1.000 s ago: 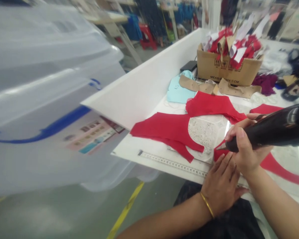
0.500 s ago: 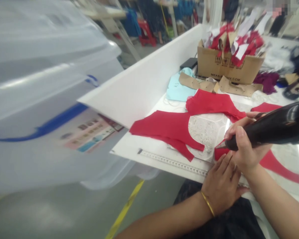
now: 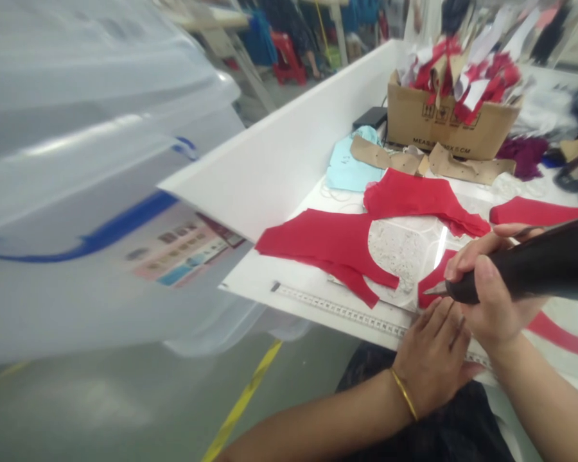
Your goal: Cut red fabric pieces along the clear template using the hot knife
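Observation:
My right hand [image 3: 496, 289] is wrapped round a black handheld tool [image 3: 544, 263] with a pointed metal tip. The tip is over a red fabric piece [image 3: 431, 279] near the table's front edge. My left hand [image 3: 433, 353], with a gold bangle at the wrist, lies flat with fingers stretched at the lower edge of that piece. To the left, red cut fabric [image 3: 322, 244] lies partly on a pale speckled plate [image 3: 397, 256]. More red fabric [image 3: 414, 196] is behind it. A measuring tape [image 3: 337, 311] runs along the front edge.
A cardboard box [image 3: 453, 128] full of red and white scraps stands at the back. Near it are light blue fabric [image 3: 351, 163], brown patterns [image 3: 472, 168] and purple cloth [image 3: 525, 156]. Large translucent bins [image 3: 77, 301] stand left, beside the white table panel [image 3: 279, 147].
The tool and my right hand have moved slightly right and down, showing more of the red piece. My left hand has barely moved. The view has shifted a little.

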The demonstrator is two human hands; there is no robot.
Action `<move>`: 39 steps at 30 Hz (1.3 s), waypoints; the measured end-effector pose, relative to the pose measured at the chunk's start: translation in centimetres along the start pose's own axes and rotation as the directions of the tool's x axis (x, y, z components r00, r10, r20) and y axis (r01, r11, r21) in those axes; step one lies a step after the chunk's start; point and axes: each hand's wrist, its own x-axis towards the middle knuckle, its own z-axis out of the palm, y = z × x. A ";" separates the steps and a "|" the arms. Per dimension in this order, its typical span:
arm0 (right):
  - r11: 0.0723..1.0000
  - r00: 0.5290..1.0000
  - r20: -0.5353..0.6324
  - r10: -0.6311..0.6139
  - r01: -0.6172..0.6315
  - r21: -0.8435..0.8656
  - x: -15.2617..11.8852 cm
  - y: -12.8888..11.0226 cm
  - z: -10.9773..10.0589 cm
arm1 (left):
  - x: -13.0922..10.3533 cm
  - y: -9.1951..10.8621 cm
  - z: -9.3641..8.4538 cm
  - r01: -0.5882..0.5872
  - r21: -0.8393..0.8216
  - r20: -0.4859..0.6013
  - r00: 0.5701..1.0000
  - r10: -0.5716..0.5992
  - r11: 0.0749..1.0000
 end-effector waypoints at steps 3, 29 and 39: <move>0.998 0.998 0.033 0.059 -0.059 0.015 -0.4 -0.4 -0.1 | 0.2 0.1 0.1 0.018 0.027 -0.039 0.999 -0.017 0.999; 0.999 0.998 -0.027 0.049 -0.049 -0.016 -0.1 -0.2 -0.8 | 0.8 -5.5 -6.3 -0.116 0.075 0.012 0.993 0.116 0.990; 1.000 0.997 -0.076 0.000 0.000 -0.002 0.0 -0.1 -0.9 | 4.3 -9.2 -6.3 -0.441 0.008 0.218 0.877 0.429 0.898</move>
